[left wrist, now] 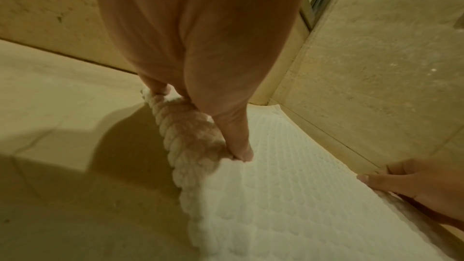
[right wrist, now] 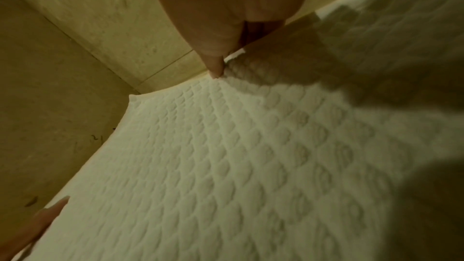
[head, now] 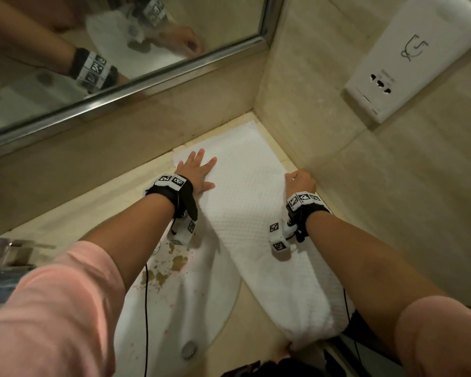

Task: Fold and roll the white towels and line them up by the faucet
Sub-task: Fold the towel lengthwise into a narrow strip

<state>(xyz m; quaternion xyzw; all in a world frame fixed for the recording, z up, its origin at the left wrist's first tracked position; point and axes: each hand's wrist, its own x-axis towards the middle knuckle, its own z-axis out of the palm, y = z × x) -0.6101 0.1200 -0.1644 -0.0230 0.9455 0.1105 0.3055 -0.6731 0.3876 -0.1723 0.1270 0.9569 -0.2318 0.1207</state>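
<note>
While our left hand [head: 195,171] presses flat at nine o'clock on the towel [head: 245,202], our right hand [head: 301,180] pinches its three o'clock edge; we judge folding comes next.

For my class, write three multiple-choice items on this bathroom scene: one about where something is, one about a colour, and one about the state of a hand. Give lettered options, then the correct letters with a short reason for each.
1. Where does the towel lie?
A. On the counter in the wall corner
B. Hanging over the mirror
C. Inside the sink bowl

2. What colour are the sleeves?
A. Blue
B. Pink
C. Black

3. How is the left hand placed?
A. Closed in a fist above the faucet
B. Flat with spread fingers on the towel
C. Holding a cup

Answers:
1 A, the towel's far end reaches the corner where the two walls meet.
2 B, both upper arms show pink fabric in the head view.
3 B, its fingers lie straight on the towel's left edge, while the right hand pinches the right edge.
</note>
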